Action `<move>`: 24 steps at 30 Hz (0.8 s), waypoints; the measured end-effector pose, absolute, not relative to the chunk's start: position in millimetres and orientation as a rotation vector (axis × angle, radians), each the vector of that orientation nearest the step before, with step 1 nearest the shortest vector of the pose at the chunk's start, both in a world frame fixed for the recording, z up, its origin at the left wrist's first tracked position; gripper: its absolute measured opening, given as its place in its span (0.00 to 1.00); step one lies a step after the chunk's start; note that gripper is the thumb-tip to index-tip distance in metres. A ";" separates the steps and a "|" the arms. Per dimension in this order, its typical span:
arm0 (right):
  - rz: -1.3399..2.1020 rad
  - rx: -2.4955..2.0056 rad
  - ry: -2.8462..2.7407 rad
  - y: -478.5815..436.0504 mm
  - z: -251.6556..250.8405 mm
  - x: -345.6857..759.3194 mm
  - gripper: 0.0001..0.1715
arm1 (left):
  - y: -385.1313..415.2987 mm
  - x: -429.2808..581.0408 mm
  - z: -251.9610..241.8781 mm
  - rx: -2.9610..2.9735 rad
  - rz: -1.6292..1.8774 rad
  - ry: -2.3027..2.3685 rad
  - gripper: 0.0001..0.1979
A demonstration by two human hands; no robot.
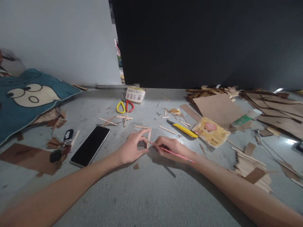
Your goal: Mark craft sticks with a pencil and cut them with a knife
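A stick (149,139) was pinched in the left hand's (132,147) fingers; beside it, a pencil (176,154) was clamped by the right hand's (168,145), seemingly for marking; steadiness seemed needed next.

Sole view: head-worn, facing forward and down, near hands (133,147), dark panel (208,44) beyond

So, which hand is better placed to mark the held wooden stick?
Probably the right hand: it holds the pink pencil, tip close to the wooden stick, while the left hand grips that stick.
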State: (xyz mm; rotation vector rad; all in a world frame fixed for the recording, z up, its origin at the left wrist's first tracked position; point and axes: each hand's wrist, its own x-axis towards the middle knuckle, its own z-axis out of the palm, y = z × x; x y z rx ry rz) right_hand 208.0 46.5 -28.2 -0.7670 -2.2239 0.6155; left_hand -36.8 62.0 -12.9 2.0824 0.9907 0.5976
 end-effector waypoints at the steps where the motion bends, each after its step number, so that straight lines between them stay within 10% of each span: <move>1: 0.605 -0.777 -2.217 46.4 -28.2 207.6 0.06 | 62.0 -36.9 -12.9 2.084 0.598 0.990 0.37; 24: 0.693 -0.773 -2.217 47.2 -27.8 208.8 0.05 | 61.9 -36.1 -12.2 2.096 0.613 0.996 0.37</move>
